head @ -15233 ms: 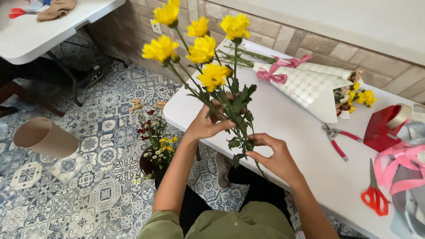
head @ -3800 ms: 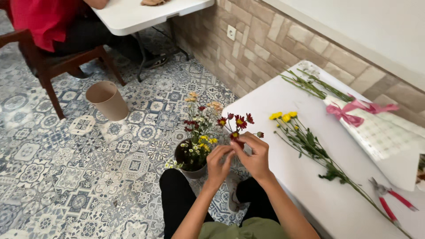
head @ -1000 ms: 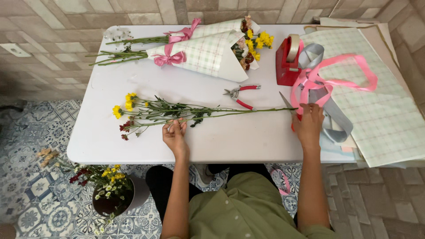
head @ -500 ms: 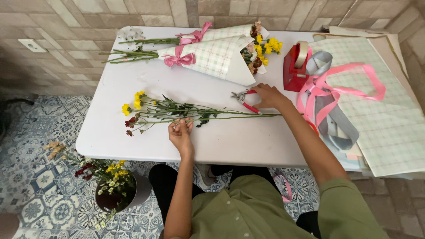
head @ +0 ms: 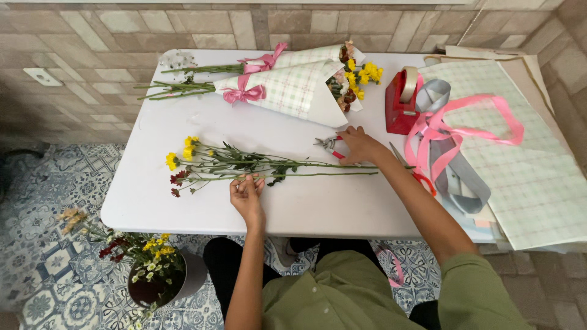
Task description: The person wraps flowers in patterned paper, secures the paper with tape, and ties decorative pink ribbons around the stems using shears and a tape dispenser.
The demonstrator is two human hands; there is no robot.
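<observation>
Both hands on table: right hand hides pruner handles; left hand on stems.

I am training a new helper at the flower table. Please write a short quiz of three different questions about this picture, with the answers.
1. True or false: the right hand rests on the red tape dispenser.
2. What does the left hand touch? A) the loose flower stems B) the wrapped bouquets C) the pink ribbon
3. Fill in: the bucket of flowers stands on the ____, not on the white table.

Key
1. False: it lies on the pruning shears, apart from the dispenser.
2. A
3. floor
</observation>
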